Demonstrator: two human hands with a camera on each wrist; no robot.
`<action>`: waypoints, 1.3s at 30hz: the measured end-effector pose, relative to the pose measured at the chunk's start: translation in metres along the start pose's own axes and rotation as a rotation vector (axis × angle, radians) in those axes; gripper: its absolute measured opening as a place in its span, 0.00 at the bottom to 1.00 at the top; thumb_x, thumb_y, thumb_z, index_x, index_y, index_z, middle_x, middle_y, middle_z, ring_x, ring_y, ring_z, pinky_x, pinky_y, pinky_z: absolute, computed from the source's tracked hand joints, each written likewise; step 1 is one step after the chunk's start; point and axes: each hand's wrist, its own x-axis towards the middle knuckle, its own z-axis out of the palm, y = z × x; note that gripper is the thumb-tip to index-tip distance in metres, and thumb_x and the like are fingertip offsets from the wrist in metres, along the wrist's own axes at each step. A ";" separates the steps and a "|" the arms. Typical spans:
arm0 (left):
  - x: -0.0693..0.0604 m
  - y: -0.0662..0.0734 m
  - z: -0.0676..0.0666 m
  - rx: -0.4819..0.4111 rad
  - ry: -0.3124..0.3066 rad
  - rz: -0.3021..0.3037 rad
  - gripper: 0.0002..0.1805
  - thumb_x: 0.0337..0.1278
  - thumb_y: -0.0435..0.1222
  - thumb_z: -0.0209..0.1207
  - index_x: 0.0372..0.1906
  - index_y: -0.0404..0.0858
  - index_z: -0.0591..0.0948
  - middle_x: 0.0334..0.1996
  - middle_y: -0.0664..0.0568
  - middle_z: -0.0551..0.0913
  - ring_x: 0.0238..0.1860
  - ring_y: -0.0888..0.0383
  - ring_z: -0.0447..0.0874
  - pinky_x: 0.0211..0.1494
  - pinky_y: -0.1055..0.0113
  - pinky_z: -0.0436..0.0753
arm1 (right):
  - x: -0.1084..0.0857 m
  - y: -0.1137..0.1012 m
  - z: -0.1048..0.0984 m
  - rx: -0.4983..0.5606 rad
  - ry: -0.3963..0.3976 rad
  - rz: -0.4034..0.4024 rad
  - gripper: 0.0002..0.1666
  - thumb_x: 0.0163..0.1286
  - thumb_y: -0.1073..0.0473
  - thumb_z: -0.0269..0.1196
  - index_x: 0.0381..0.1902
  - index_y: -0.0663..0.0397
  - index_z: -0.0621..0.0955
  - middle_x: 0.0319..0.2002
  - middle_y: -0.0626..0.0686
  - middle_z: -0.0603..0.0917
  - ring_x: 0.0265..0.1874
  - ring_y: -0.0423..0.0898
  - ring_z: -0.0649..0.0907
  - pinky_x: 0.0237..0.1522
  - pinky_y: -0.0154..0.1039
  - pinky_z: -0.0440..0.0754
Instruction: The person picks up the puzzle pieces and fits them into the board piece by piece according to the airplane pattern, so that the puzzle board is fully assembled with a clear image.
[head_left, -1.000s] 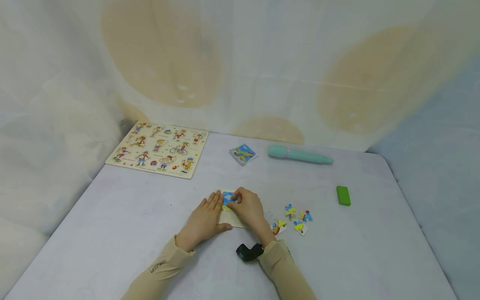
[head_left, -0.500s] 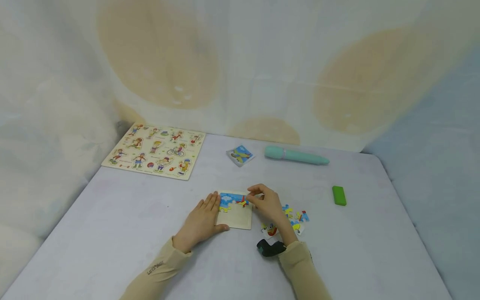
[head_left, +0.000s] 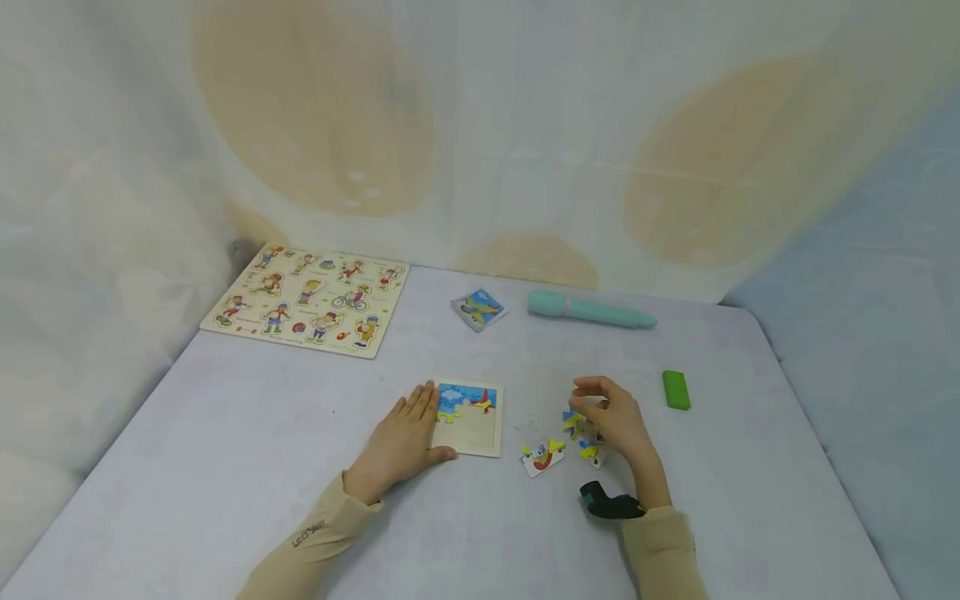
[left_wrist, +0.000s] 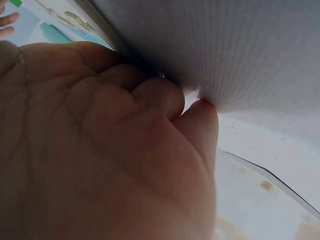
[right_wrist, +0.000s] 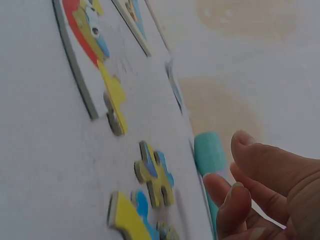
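Observation:
A small square puzzle board has blue sky pieces and a red-and-yellow piece along its upper part, with bare wood below. My left hand lies with fingers straight against the board's left edge, its thumb at the lower left corner. Over the loose puzzle pieces to the right hovers my right hand, fingers bent loosely and holding nothing. Below it sit a yellow-and-blue puzzle piece and another yellow piece. Closer to the board lies a white piece with a red curve.
A large picture board with children's figures lies at the back left. Behind the small board are a picture card and a teal pen-shaped object. A green block lies to the right. Cloth walls enclose the table.
My right hand has left the small board and moved right, over the loose pieces. A red-and-yellow piece now shows at the board's upper right. My left hand has stayed in place.

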 end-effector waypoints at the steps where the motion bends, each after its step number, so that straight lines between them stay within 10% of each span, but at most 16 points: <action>1: 0.000 0.000 0.000 0.001 -0.002 0.001 0.53 0.55 0.60 0.60 0.72 0.26 0.57 0.75 0.35 0.54 0.76 0.42 0.52 0.76 0.47 0.59 | -0.002 0.004 -0.003 -0.007 0.008 0.011 0.22 0.67 0.54 0.65 0.56 0.55 0.78 0.49 0.58 0.85 0.36 0.44 0.79 0.36 0.30 0.78; 21: 0.002 0.001 -0.003 0.013 -0.019 0.010 0.53 0.55 0.60 0.60 0.72 0.25 0.57 0.75 0.35 0.53 0.76 0.41 0.51 0.76 0.46 0.59 | -0.006 0.015 -0.005 -0.037 -0.130 -0.012 0.39 0.51 0.66 0.73 0.63 0.57 0.74 0.49 0.59 0.80 0.27 0.43 0.73 0.25 0.31 0.74; 39: 0.001 0.000 -0.001 -0.005 -0.017 0.000 0.53 0.55 0.60 0.60 0.72 0.25 0.57 0.75 0.35 0.53 0.76 0.41 0.51 0.76 0.46 0.58 | -0.005 0.012 -0.001 -0.112 -0.087 0.002 0.21 0.68 0.63 0.60 0.59 0.53 0.79 0.42 0.58 0.82 0.34 0.45 0.76 0.33 0.35 0.74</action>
